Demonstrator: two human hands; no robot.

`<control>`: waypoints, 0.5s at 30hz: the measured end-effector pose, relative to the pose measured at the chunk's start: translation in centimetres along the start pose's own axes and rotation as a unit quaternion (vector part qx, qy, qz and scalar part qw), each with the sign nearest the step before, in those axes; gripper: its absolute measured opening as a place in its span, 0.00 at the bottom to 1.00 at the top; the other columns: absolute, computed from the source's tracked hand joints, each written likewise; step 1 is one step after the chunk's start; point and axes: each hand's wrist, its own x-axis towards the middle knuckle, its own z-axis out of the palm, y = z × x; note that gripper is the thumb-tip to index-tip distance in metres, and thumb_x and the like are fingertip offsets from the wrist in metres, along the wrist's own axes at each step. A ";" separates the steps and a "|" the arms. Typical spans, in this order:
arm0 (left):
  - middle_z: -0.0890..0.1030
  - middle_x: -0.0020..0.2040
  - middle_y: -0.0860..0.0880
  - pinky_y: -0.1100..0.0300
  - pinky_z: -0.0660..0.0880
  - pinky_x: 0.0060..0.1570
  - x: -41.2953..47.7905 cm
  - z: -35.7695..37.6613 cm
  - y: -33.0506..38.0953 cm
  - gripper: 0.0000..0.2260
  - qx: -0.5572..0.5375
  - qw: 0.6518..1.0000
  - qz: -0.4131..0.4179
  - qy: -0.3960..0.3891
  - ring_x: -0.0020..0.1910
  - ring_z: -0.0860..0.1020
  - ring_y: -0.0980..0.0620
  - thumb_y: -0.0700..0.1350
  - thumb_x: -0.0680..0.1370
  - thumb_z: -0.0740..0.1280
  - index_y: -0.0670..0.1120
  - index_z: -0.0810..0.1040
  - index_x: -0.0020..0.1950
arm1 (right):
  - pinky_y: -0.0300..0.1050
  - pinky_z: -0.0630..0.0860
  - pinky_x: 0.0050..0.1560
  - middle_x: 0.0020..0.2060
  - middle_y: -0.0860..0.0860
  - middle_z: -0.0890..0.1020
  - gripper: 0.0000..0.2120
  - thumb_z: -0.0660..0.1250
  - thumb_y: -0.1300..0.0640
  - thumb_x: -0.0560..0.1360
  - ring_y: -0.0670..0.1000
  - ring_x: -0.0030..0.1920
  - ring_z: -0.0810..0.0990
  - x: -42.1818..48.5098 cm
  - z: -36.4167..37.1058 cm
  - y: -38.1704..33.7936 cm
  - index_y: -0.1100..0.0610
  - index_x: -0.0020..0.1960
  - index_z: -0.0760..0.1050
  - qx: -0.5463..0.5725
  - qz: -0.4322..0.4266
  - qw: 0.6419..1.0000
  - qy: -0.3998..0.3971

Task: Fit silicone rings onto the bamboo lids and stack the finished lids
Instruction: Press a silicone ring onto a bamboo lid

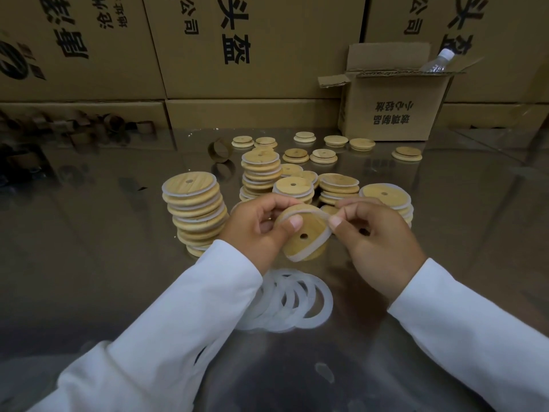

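My left hand (258, 230) grips a round bamboo lid (300, 243) with a small centre hole, held tilted above the table. A translucent silicone ring (322, 237) lies partly round the lid's rim. My right hand (377, 236) pinches the ring at the lid's upper right edge. Loose silicone rings (297, 298) lie in a pile on the table just below my hands. Several stacks of ringed lids stand behind: a tall stack (194, 212) at the left, another stack (261, 173) in the middle, and a lower stack (386, 197) at the right.
Bare bamboo lids (323, 156) are scattered further back on the shiny table (118, 263). A cardboard tube ring (219, 148) stands near them. An open carton (395, 114) with a plastic bottle (436, 60) stands back right. Large cartons (252, 46) wall the far side.
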 end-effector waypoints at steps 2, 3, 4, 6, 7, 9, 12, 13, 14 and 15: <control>0.81 0.42 0.51 0.61 0.78 0.44 0.0 0.2 -0.5 0.09 -0.029 0.999 -0.024 0.005 0.43 0.80 0.58 0.37 0.76 0.65 0.51 0.78 0.46 | 0.37 0.70 0.45 0.44 0.47 0.80 0.06 0.65 0.57 0.75 0.46 0.46 0.78 -0.1 0.1 0.1 0.53 0.40 0.76 0.018 0.015 0.999 -0.025; 0.81 0.43 0.50 0.53 0.78 0.48 0.0 0.5 -0.7 0.09 -0.048 0.998 -0.043 0.008 0.45 0.80 0.53 0.37 0.76 0.64 0.51 0.78 0.46 | 0.39 0.72 0.45 0.41 0.49 0.81 0.05 0.65 0.57 0.75 0.48 0.44 0.79 -0.1 0.1 0.1 0.53 0.40 0.76 0.031 0.023 0.999 -0.030; 0.81 0.43 0.49 0.46 0.77 0.52 0.0 0.7 -0.9 0.09 -0.070 0.995 -0.063 0.015 0.47 0.79 0.49 0.38 0.77 0.63 0.51 0.78 0.46 | 0.40 0.73 0.45 0.39 0.49 0.81 0.05 0.66 0.57 0.75 0.49 0.43 0.79 -0.1 0.2 0.2 0.53 0.40 0.76 0.047 0.030 0.998 -0.029; 0.80 0.44 0.47 0.37 0.73 0.57 0.1 1.2 -1.1 0.10 -0.116 0.988 -0.099 0.030 0.49 0.77 0.45 0.38 0.77 0.62 0.51 0.80 0.44 | 0.40 0.75 0.44 0.38 0.50 0.82 0.05 0.66 0.58 0.74 0.48 0.41 0.79 -0.2 0.3 0.1 0.53 0.39 0.77 0.078 0.041 0.996 -0.023; 0.80 0.44 0.46 0.36 0.72 0.57 0.2 1.3 -1.0 0.09 -0.136 0.984 -0.112 0.036 0.49 0.77 0.45 0.40 0.77 0.64 0.51 0.81 0.42 | 0.39 0.75 0.44 0.37 0.49 0.82 0.05 0.67 0.58 0.74 0.47 0.40 0.80 -0.2 0.3 0.1 0.53 0.39 0.77 0.088 0.044 0.995 -0.021; 0.81 0.43 0.46 0.36 0.72 0.58 0.3 1.5 -0.9 0.05 -0.152 0.980 -0.120 0.049 0.49 0.77 0.44 0.45 0.71 0.67 0.52 0.82 0.38 | 0.38 0.76 0.44 0.36 0.49 0.82 0.06 0.67 0.58 0.74 0.46 0.39 0.80 -0.2 0.4 0.1 0.53 0.39 0.78 0.100 0.042 0.994 -0.020; 0.81 0.43 0.48 0.37 0.71 0.59 0.4 1.5 -1.1 0.06 -0.141 0.982 -0.110 0.066 0.52 0.78 0.43 0.49 0.66 0.66 0.55 0.83 0.37 | 0.42 0.77 0.47 0.37 0.49 0.83 0.06 0.67 0.58 0.74 0.48 0.41 0.81 -0.3 0.6 0.2 0.53 0.39 0.78 0.106 0.037 0.993 -0.022; 0.82 0.42 0.50 0.37 0.72 0.59 0.4 1.5 -1.1 0.07 -0.135 0.983 -0.104 0.069 0.52 0.78 0.43 0.49 0.67 0.65 0.56 0.83 0.37 | 0.43 0.77 0.48 0.37 0.50 0.83 0.05 0.67 0.58 0.74 0.48 0.42 0.81 -0.3 0.7 0.2 0.53 0.39 0.78 0.109 0.035 0.993 -0.020; 0.82 0.42 0.50 0.38 0.72 0.58 0.4 1.5 -1.2 0.07 -0.126 0.985 -0.098 0.071 0.52 0.78 0.43 0.50 0.67 0.65 0.57 0.83 0.38 | 0.44 0.77 0.48 0.37 0.50 0.83 0.04 0.67 0.58 0.74 0.48 0.42 0.81 -0.4 0.7 0.3 0.53 0.40 0.77 0.112 0.034 0.993 -0.016; 0.82 0.42 0.50 0.38 0.73 0.57 0.4 1.5 -1.3 0.07 -0.118 0.986 -0.091 0.075 0.51 0.79 0.43 0.50 0.67 0.65 0.57 0.83 0.38 | 0.44 0.77 0.47 0.38 0.49 0.82 0.03 0.67 0.57 0.73 0.48 0.41 0.81 -0.4 0.8 0.3 0.53 0.40 0.77 0.115 0.034 0.993 -0.011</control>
